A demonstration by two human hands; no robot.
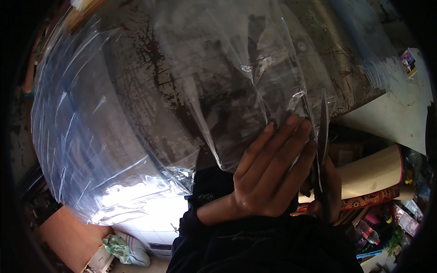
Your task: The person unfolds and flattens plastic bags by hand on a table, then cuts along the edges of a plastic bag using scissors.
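Your left hand (275, 168) reaches in from the dark sleeve (193, 225) at lower left, wrist low and the back of the hand turned up toward you. Its fingers lie long and fairly straight, slanting up and to the right, set near one another with narrow gaps, their tips resting on the clear, creased plastic sheet (246, 69). Whether your thumb pinches the film from below, you cannot tell here; it is hidden.

Your right hand (334, 193) sits just beside it, lower and to the right, mostly in shadow. Its fingers are curled around the handle end of a pair of dark metal scissors (323, 129), whose blades point up, parted, along the sheet's right-hand edge near your left fingertips. How the fingers sit in the loops is too dark to make out.

The sheet spreads in loose, shiny folds over the worn brown tabletop (357, 84) and bunches toward the left. To the right of your right hand lies a cream-coloured roll with a red edge (371, 173).
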